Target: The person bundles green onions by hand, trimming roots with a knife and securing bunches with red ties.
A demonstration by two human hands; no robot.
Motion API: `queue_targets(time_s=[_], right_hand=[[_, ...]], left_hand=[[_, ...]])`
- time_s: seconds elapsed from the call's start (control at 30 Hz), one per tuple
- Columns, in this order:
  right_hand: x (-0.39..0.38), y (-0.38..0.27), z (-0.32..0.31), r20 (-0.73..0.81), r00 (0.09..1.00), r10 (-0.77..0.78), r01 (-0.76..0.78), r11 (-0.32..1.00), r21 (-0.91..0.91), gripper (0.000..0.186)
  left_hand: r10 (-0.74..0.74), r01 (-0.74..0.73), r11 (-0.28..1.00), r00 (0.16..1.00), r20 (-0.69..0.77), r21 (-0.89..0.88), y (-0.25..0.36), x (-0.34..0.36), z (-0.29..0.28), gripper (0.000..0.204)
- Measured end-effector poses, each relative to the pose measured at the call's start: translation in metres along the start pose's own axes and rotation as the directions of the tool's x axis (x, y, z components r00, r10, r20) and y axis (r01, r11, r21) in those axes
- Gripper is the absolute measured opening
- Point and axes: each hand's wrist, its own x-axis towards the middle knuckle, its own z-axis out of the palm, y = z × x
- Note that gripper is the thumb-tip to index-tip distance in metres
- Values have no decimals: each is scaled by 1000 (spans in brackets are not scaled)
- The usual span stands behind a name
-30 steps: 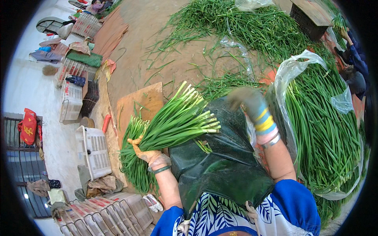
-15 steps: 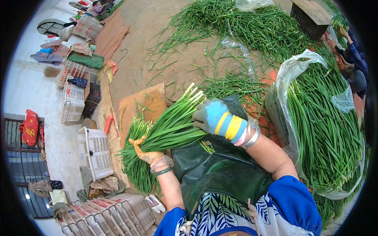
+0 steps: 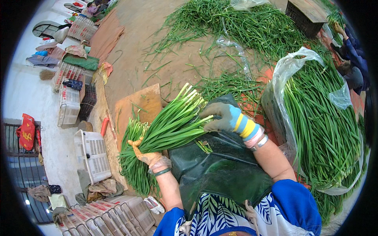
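Note:
My left hand (image 3: 146, 153), in a thin orange-stained glove, is closed around the leafy part of a bunch of garlic chives (image 3: 169, 124). The pale stalk ends fan up and to the right. At the right side of this bunch is my right hand (image 3: 222, 117), in a grey-palmed glove with a blue and yellow cuff. Its thumb and fingers are apart, with a few stalk ends between them. Beneath the bunch, a dark green apron (image 3: 216, 161) covers my lap, with some loose chive bits (image 3: 204, 146) on it. Another pile of chives (image 3: 136, 173) lies beside my left forearm.
A big clear plastic bag (image 3: 277, 84) packed with chives (image 3: 319, 129) stands at right. Loose chives (image 3: 244, 27) heap on the floor beyond. A wooden board (image 3: 139, 104) lies ahead-left; white plastic crates (image 3: 94, 153) line the left wall. Another person (image 3: 352, 59) works at far right.
My right hand has shifted right, and its fingers have spread from a closer grip on the stalks. My left hand keeps the bunch, its stalk ends now fanned a little wider.

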Motion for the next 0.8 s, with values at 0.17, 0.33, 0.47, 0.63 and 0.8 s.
queue_targets(time_s=[0.17, 0.33, 0.47, 0.63, 0.8], right_hand=[[-2, 4, 6, -11, 968, 251, -237, 928, 289, 18], [-4, 15, -8, -124, 945, 304, -211, 851, 481, 11], [-21, 39, -50, -475, 878, -61, 122, 988, 98, 14], [-9, 24, -70, -705, 660, 261, -184, 965, 185, 26], [11, -17, -7, -32, 997, 76, -82, 894, -440, 31]], left_hand=[[-47, 47, 995, 999, -2, -84, 6, 2, -4, 21], [171, -148, 964, 982, -86, 219, -16, -12, 31, 27], [135, -114, 984, 979, -153, 137, -12, -12, 29, 28], [69, -61, 995, 992, -108, 76, 0, -4, 7, 24], [145, -144, 976, 989, 7, 161, 3, 0, -1, 21]])
